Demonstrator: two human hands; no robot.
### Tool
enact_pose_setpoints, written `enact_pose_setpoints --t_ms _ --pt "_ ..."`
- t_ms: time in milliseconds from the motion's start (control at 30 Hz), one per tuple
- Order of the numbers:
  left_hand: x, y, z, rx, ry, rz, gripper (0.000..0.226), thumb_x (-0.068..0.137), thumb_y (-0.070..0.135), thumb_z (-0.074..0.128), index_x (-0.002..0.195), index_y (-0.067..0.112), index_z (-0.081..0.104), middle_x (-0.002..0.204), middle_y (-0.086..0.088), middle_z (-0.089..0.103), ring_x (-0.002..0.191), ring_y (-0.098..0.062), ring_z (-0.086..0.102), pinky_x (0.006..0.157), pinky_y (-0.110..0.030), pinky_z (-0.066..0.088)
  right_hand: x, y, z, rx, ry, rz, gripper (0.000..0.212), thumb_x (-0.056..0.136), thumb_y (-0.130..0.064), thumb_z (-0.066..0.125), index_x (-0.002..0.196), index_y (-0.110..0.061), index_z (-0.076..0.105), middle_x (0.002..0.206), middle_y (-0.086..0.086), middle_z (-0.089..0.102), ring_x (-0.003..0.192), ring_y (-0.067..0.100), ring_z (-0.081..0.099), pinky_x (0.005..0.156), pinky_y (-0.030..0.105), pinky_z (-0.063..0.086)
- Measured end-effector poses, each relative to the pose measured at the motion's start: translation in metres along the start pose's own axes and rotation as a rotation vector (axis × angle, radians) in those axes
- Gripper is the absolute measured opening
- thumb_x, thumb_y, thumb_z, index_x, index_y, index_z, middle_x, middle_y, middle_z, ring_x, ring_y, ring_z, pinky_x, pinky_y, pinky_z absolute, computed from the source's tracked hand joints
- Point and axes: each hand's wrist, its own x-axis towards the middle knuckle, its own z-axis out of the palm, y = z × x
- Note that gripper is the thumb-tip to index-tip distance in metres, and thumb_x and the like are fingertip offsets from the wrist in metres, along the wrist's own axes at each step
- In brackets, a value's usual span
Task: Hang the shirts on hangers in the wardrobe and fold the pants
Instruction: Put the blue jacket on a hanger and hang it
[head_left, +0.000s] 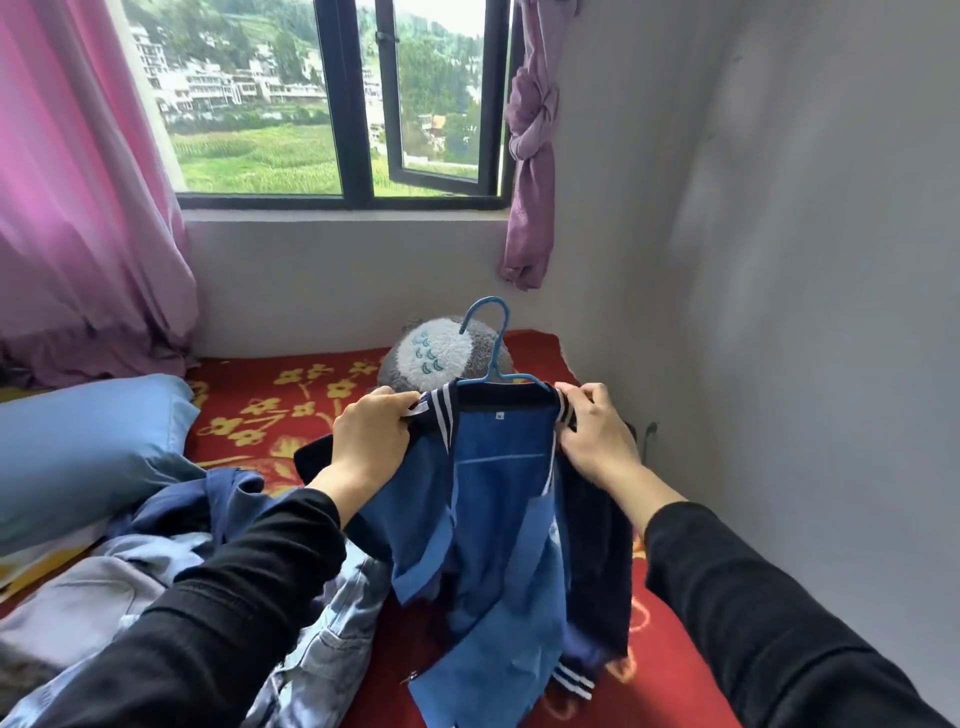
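settling shirt (504, 457) onto hanger (494, 370) | left grip (371, 436) pinching one shoulder, right grip (597, 434) holding the other | tip: evening both shoulders, centring collar under hook

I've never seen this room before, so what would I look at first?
Right in the middle, the left hand and right hand grip a blue shirt by its shoulders, on a light blue hanger. At the top, a window shows green fields, with a pink curtain on the left. Underneath lies a red bedcover with yellow flowers.
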Motion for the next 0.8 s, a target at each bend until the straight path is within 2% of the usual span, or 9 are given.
enact_pose_setpoints --t_ms 67,133,300,367,433,500,633,733,800 --pt "0.012 0.002 -0.013 -0.006 0.045 0.007 0.035 0.086 0.006 0.051 0.107 0.027 0.069 0.086 0.001 0.060 0.084 -0.030 0.060 0.066 -0.033 0.043 0.011 -0.012 -0.011 -0.026 0.017 -0.045 0.038 0.095 -0.032 0.051 0.133 -0.026 0.046 0.126 0.009 0.046 0.107 0.034 0.056 0.081 0.039 0.046" --pt "0.027 0.002 -0.031 0.004 0.105 0.021 0.034 0.087 0.007 0.051 0.107 0.028 0.070 0.085 0.001 0.060 0.083 -0.030 0.060 0.064 -0.031 0.040 0.021 -0.028 -0.026 -0.007 0.111 -0.069 0.030 0.098 -0.033 0.048 0.123 -0.017 0.052 0.114 0.016 0.052 0.099 0.039 0.058 0.076 0.041 0.046" --pt "0.064 0.005 -0.084 -0.043 0.269 0.056 0.032 0.091 0.008 0.048 0.109 0.024 0.070 0.091 -0.002 0.062 0.088 -0.030 0.059 0.069 -0.035 0.045 0.038 -0.073 -0.059 0.082 0.285 -0.134 0.029 0.099 -0.033 0.046 0.107 -0.008 0.059 0.098 0.018 0.056 0.087 0.039 0.059 0.070 0.041 0.044" --pt "0.070 -0.001 -0.101 0.004 0.281 0.052 0.029 0.092 0.008 0.046 0.109 0.019 0.067 0.096 -0.005 0.063 0.092 -0.030 0.059 0.071 -0.036 0.044 0.040 -0.090 -0.065 0.116 0.308 -0.151 0.030 0.100 -0.032 0.046 0.101 -0.005 0.058 0.098 0.018 0.057 0.087 0.039 0.058 0.072 0.041 0.046" --pt "0.070 -0.011 -0.115 0.147 0.238 0.050 0.024 0.093 0.009 0.044 0.107 0.016 0.063 0.097 -0.005 0.063 0.095 -0.029 0.058 0.073 -0.035 0.042 0.041 -0.104 -0.066 0.124 0.305 -0.166 0.029 0.100 -0.029 0.046 0.098 -0.004 0.058 0.100 0.017 0.058 0.089 0.038 0.059 0.073 0.041 0.047" --pt "0.063 -0.022 -0.128 0.269 0.197 0.009 0.021 0.093 0.010 0.042 0.103 0.016 0.059 0.098 -0.002 0.062 0.097 -0.026 0.057 0.076 -0.034 0.042 0.042 -0.118 -0.062 0.111 0.302 -0.191 0.024 0.101 -0.024 0.044 0.098 -0.004 0.058 0.100 0.016 0.058 0.089 0.037 0.060 0.071 0.038 0.046" --pt "0.041 -0.045 -0.152 0.323 0.179 -0.081 0.023 0.091 0.003 0.039 0.104 0.015 0.054 0.096 -0.002 0.061 0.094 -0.025 0.057 0.072 -0.035 0.044 0.044 -0.150 -0.062 0.088 0.337 -0.246 0.021 0.101 -0.021 0.043 0.099 -0.006 0.058 0.099 0.014 0.062 0.090 0.034 0.061 0.067 0.035 0.041" --pt "0.018 -0.072 -0.171 0.303 0.177 -0.224 0.020 0.091 0.001 0.040 0.099 0.013 0.054 0.092 -0.004 0.060 0.089 -0.028 0.057 0.065 -0.036 0.041 0.043 -0.172 -0.071 0.075 0.378 -0.329 0.021 0.101 -0.020 0.043 0.096 -0.006 0.057 0.095 0.013 0.064 0.087 0.035 0.062 0.062 0.032 0.035" --pt "0.002 -0.085 -0.183 0.243 0.193 -0.320 0.012 0.093 0.010 0.044 0.091 0.013 0.055 0.092 -0.006 0.061 0.082 -0.027 0.053 0.065 -0.035 0.037 0.040 -0.185 -0.076 0.089 0.397 -0.394 0.019 0.100 -0.017 0.043 0.095 -0.005 0.057 0.093 0.013 0.063 0.084 0.035 0.061 0.061 0.031 0.033"
